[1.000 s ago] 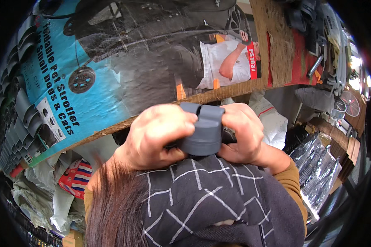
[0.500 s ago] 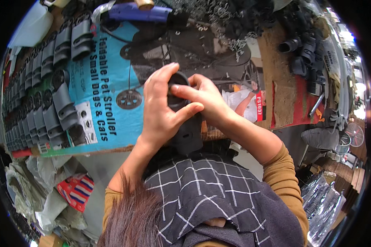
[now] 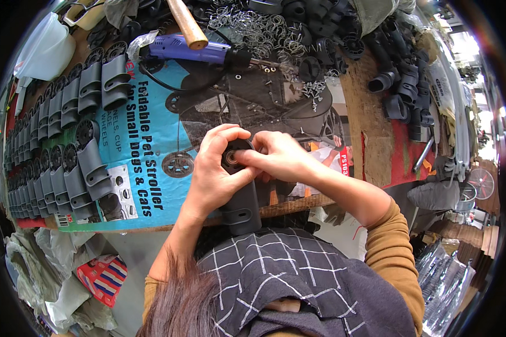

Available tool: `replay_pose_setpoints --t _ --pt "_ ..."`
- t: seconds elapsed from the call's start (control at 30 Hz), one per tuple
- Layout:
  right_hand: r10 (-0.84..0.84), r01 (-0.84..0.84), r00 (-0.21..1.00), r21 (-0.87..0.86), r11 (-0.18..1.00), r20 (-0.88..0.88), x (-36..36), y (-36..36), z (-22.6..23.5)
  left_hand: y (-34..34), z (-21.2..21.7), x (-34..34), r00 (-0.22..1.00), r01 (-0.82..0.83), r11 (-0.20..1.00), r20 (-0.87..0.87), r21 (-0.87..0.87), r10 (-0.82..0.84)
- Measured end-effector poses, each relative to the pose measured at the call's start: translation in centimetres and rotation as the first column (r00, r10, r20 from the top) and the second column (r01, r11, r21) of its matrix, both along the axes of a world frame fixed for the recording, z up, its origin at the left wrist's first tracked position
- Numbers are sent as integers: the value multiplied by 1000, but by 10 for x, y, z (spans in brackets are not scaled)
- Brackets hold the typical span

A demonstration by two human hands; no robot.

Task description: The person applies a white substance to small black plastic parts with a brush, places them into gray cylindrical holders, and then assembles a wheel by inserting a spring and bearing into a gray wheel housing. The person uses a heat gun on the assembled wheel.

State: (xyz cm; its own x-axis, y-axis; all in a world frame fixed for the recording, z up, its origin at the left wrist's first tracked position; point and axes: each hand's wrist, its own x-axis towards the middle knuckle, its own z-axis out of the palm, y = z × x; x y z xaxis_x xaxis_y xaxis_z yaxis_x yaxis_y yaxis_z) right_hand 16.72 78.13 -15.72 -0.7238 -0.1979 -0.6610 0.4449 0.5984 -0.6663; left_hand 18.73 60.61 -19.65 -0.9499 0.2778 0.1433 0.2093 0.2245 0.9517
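Both my hands hold a black plastic joint piece [image 3: 243, 216] at the table's near edge. Its round, hollow end faces up, and a copper-coloured ring [image 3: 231, 158] shows inside. My left hand [image 3: 211, 171] wraps round the left side of that end, thumb across the near side. My right hand [image 3: 278, 154] grips the right side, its thumb reaching into the hollow beside the ring. The fingertips beneath are partly hidden. The lower arm of the piece, with a slot in it, points toward my lap.
Rows of similar grey-black plastic pieces [image 3: 90, 147] stand at left. Behind lie a purple power tool [image 3: 191, 49], a wooden handle [image 3: 186, 23], a heap of metal springs [image 3: 258, 31] and small screws [image 3: 316, 90]. More black parts [image 3: 407, 87] and a metal rod [image 3: 423, 155] lie at right.
My right thumb has drawn back a little, uncovering the ring in the hollow. The view has shifted, so the table and held piece sit lower in the picture.
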Motion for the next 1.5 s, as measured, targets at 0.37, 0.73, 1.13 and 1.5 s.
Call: replay_pose_setpoints --t 0.37,0.73,1.13,1.5 --pt "407 102 114 418 903 -907 -98 0 -45 11 1 -2 997 -71 997 -43 -11 71" --pt "436 109 298 484 868 -849 -75 12 -49 14 -1 1 992 -119 989 57 90 114" --pt "276 79 338 320 944 -900 -56 22 -32 13 -10 1 981 -149 988 -123 37 152" --pt "528 -713 -366 596 369 -766 70 -53 2 16 -20 0 979 -155 983 -116 99 166"
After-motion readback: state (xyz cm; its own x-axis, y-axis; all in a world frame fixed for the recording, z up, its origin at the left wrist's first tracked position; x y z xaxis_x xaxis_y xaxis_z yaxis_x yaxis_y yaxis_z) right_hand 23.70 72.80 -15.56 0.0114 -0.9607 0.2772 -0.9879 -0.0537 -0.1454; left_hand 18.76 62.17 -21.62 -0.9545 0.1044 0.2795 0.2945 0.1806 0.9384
